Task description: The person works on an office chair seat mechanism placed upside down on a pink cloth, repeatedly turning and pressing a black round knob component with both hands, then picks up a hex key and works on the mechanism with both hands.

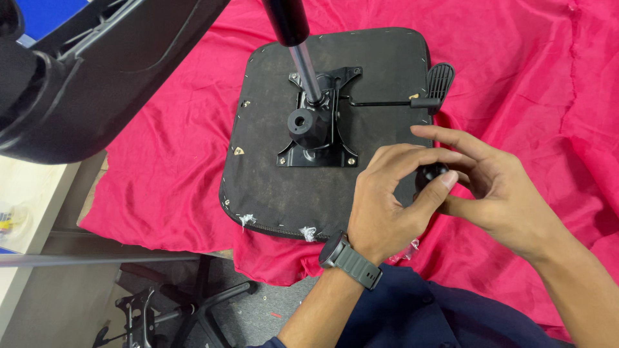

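- Your left hand sits just in front of your chest, with a dark watch on its wrist. Its fingers are curled in and the thumb and forefinger are pinched on a small black knob.
- Your right hand meets it from the other side. The forefinger is stretched out above the knob, the other fingers are loosely bent, and the thumb lies beneath it. That hand is half open, and I cannot tell whether it really grips the knob or only steadies it.
- The knob is mostly hidden between your fingers, so only its rounded black top shows. It is held above the near right corner of the seat pan.
- The upturned seat pan lies flat on a red cloth, underside facing you, with staples along its edge and tufts of white stuffing at the near rim.
- A black metal mounting plate is bolted to the middle of the pan. A chrome gas cylinder stands in it and leans toward the top edge of the view.
- A thin rod runs from the plate to a black paddle lever at the pan's right edge, just beyond your right fingertips.
- A dark chair back fills the upper left, off the cloth.
- A star-shaped chair base with castors stands on the floor at lower left.
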